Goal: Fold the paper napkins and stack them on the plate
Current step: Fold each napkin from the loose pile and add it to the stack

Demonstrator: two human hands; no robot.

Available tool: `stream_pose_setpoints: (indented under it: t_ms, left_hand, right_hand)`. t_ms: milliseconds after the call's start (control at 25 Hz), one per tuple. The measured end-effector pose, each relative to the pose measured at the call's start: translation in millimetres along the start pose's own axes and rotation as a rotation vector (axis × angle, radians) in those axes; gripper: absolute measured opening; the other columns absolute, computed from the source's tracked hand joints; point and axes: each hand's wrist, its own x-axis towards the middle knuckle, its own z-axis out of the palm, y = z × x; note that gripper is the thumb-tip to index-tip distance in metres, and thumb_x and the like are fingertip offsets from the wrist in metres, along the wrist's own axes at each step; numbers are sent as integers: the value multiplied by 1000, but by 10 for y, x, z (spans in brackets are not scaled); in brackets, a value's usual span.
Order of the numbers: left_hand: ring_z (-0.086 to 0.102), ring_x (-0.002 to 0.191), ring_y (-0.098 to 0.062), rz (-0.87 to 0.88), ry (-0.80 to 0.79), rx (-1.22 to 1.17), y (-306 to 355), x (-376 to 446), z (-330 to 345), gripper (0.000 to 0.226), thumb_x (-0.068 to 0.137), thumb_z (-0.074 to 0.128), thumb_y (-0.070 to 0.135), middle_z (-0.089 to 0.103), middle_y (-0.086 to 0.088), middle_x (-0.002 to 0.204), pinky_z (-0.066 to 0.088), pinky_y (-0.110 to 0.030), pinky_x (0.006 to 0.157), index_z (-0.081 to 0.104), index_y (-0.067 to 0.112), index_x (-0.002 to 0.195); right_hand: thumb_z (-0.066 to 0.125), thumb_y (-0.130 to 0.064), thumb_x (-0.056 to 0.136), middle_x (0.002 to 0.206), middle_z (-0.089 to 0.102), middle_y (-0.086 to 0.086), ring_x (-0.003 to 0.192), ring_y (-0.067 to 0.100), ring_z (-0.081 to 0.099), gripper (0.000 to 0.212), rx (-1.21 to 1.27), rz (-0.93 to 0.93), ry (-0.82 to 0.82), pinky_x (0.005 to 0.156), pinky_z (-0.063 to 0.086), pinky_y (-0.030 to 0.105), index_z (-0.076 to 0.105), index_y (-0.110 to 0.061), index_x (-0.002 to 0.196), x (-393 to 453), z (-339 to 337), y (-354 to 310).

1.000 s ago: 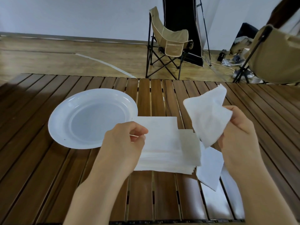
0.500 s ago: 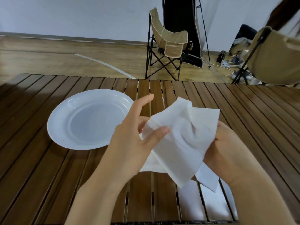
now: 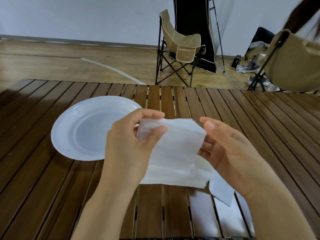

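A person stands at a wooden slat table (image 3: 52, 196) and holds one paper napkin (image 3: 174, 141) up in the air with both hands. The left hand (image 3: 128, 149) pinches the top left corner of the napkin between thumb and fingers. The right hand (image 3: 230, 149) is at the napkin's right edge, at about 3 o'clock from it, with its fingers only loosely curled; they seem to touch the paper from behind, but I cannot tell if they really grip it. Under the hands lies a pile of napkins (image 3: 173, 175) flat on the table, and one loose napkin (image 3: 223, 193) pokes out at about 5 o'clock from the pile. The white plate (image 3: 64, 135) sits at about 9 o'clock from the held napkin, and it has nothing in it. I think the napkin is very light, thin and floppy, and it could tear or crumple if pulled hard. It looks best to hold it gently by two corners, bring them together, and press the fold flat with the fingers.
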Motion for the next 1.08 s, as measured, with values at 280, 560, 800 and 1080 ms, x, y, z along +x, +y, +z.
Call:
stream_pose_setpoints:
  t_ms: [280,560,800,1080]
  left_hand:
    - [67,81,-4,-23,11,36,-14,0,-14,27,76,75,31,65,20,93,56,-24,70,63,43,96]
    - [65,74,-1,30,22,130,-85,21,-71,13,76,74,34,68,18,73,54,-20,69,69,38,88]
    - [61,78,1,88,62,204,-51,22,-85,7,81,66,40,64,24,71,45,-8,63,64,43,75]
    - [63,76,0,38,149,134,-36,66,-46,21,83,55,49,67,19,79,45,-9,64,65,31,86]
  right_hand:
    - [77,-5,70,82,74,6,81,22,70,33,-340,-247,207,81,53,39,72,-23,98,-29,-8,17]
    - [76,-8,76,78,74,-4,76,10,69,20,-519,-370,277,70,57,25,74,-24,88,-64,5,-11]
    - [75,-8,78,75,72,-4,72,11,67,14,-502,-454,305,67,54,20,74,-23,78,-67,30,1]
    - [65,-13,86,93,67,-10,72,0,58,11,-519,-493,319,61,45,13,65,-24,83,1,86,53]
